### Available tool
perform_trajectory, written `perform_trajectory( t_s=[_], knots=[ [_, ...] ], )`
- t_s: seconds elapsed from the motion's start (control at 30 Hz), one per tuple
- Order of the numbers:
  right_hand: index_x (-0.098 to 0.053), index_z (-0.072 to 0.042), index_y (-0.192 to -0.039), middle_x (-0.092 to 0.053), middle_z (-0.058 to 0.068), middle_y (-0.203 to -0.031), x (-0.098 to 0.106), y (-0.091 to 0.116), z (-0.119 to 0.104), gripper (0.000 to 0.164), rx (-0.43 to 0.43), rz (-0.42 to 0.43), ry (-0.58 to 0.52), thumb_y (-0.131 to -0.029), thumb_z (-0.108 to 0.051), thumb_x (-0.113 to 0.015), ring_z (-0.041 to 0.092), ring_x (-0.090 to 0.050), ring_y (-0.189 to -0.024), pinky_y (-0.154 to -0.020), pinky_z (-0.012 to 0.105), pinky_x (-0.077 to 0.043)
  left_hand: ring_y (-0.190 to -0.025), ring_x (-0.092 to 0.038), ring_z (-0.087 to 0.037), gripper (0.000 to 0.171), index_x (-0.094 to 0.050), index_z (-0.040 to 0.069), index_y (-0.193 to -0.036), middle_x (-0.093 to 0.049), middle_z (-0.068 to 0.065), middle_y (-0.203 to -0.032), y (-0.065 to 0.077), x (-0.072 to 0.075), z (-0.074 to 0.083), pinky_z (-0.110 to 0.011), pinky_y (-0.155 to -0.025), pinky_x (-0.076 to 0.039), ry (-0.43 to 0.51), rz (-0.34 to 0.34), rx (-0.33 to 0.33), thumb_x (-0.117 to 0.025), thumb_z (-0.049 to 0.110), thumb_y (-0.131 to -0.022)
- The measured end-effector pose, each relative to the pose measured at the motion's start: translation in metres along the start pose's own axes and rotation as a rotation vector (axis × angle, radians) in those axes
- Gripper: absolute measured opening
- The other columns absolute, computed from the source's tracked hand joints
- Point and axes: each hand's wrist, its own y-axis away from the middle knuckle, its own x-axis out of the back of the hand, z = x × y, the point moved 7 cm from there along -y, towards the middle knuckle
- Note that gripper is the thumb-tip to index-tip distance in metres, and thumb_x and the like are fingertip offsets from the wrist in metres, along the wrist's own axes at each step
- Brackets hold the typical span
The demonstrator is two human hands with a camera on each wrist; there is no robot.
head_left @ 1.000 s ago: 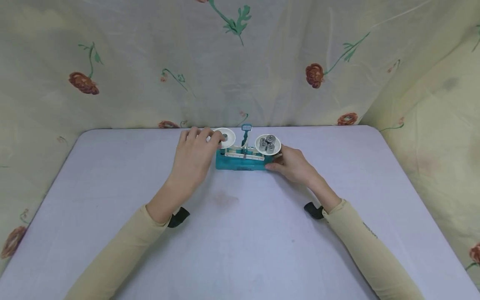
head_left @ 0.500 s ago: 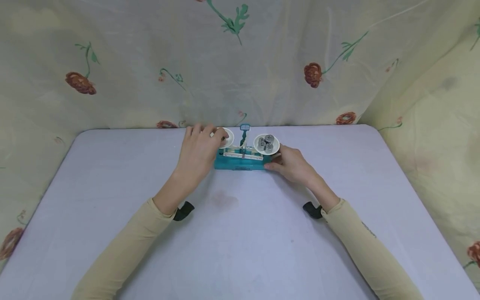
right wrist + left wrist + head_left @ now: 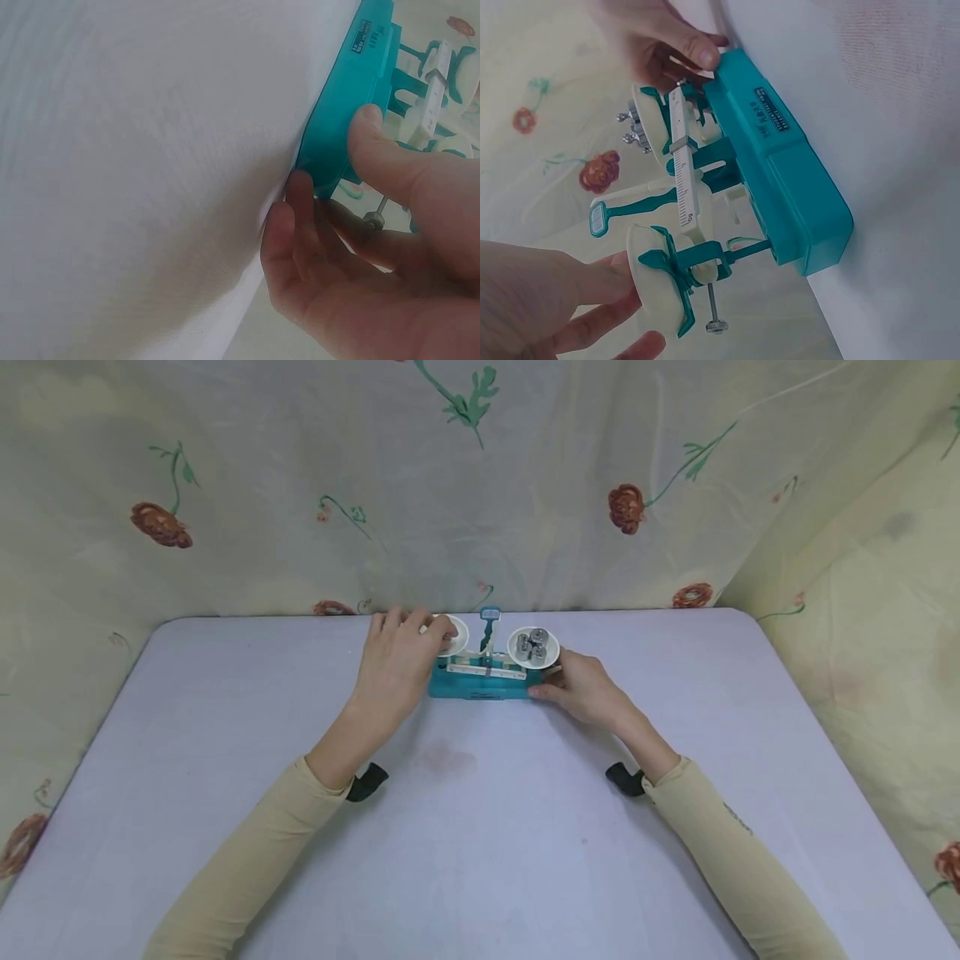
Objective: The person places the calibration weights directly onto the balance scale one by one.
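Observation:
A teal balance scale (image 3: pixel 480 687) with two white pans stands near the table's back edge. My left hand (image 3: pixel 397 660) is over its left pan (image 3: pixel 459 639). In the left wrist view, the thumb and a finger reach behind that pan's (image 3: pixel 656 289) rim; their tips are hidden, so I cannot tell whether they pinch something. My right hand (image 3: pixel 585 689) grips the right end of the base, thumb (image 3: pixel 367 124) on the front and the other fingers bent at the end. Several silver weights (image 3: pixel 534 647) stand in the right pan (image 3: pixel 553 652).
A white cloth covers the table (image 3: pixel 480 860). A flowered curtain (image 3: pixel 555 527) hangs close behind the back edge. A metal adjusting nut (image 3: pixel 716 327) sticks out beyond the left pan's arm. Black wrist mounts (image 3: pixel 367 782) show under both sleeves.
My left hand has moved slightly right and farther over the left pan, covering the small grey object seen there a second ago. The right hand keeps its grip on the base.

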Motion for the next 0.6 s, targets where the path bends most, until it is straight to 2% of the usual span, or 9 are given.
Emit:
perform_trajectory(
  t_s=[0.27, 0.43, 0.53, 0.6],
  knots=[
    [-0.051, 0.000, -0.152, -0.071, 0.025, -0.137, 0.001, -0.002, -0.001, 0.060, 0.012, -0.006, 0.010, -0.101, -0.020, -0.077, 0.041, -0.072, -0.123, -0.109, 0.055, -0.058, -0.114, -0.065, -0.036, 0.022, -0.076, 0.015, -0.122, -0.077, -0.013, -0.124, 0.005, 0.002, -0.003, -0.046, -0.093, -0.052, 0.028, 0.042, 0.002, -0.071, 0.027, -0.104],
    [-0.054, 0.001, -0.148, -0.073, 0.024, -0.131, 0.001, 0.005, 0.003, 0.057, 0.008, -0.006, 0.034, -0.102, -0.024, -0.077, 0.039, -0.073, -0.120, -0.105, 0.054, -0.059, -0.118, -0.063, -0.040, 0.032, -0.070, 0.014, -0.130, -0.070, -0.015, -0.132, 0.017, 0.005, -0.005, -0.050, -0.097, -0.053, 0.018, 0.072, 0.010, -0.071, 0.035, -0.105],
    [-0.049, 0.004, -0.151, -0.070, 0.026, -0.134, 0.003, 0.013, 0.005, 0.063, 0.007, -0.011, 0.065, -0.103, -0.027, -0.075, 0.040, -0.070, -0.123, -0.105, 0.056, -0.058, -0.126, -0.056, -0.047, 0.040, -0.064, 0.013, -0.137, -0.063, -0.020, -0.141, 0.030, 0.003, -0.012, -0.058, -0.106, -0.047, 0.045, 0.054, 0.051, -0.069, 0.039, -0.106],
    [-0.041, 0.004, -0.158, -0.063, 0.027, -0.145, 0.008, 0.020, 0.007, 0.071, -0.012, -0.003, 0.092, -0.105, -0.032, -0.072, 0.043, -0.063, -0.133, -0.112, 0.059, -0.054, -0.138, -0.047, -0.051, 0.046, -0.060, 0.013, -0.141, -0.055, -0.024, -0.149, 0.038, 0.000, -0.019, -0.065, -0.114, -0.039, 0.073, 0.026, 0.090, -0.068, 0.042, -0.106]
  ],
)
